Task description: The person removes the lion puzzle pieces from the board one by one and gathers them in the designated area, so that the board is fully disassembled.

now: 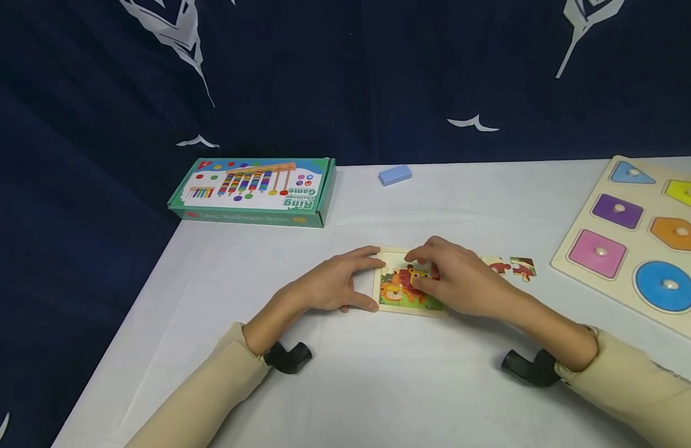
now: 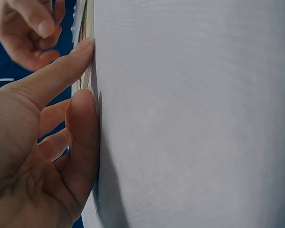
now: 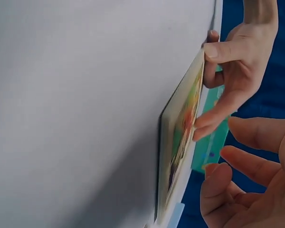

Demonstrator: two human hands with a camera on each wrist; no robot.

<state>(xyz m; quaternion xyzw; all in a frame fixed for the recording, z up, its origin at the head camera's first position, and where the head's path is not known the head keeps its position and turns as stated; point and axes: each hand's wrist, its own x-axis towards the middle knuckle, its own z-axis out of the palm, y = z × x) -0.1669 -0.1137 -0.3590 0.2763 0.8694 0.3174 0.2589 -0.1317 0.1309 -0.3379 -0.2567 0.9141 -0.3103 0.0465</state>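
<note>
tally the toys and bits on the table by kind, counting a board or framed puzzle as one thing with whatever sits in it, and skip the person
Framed puzzle: 1
Loose puzzle pieces in view: 2
Game box: 1
Blue block: 1
Shape board: 1
Total: 6
</note>
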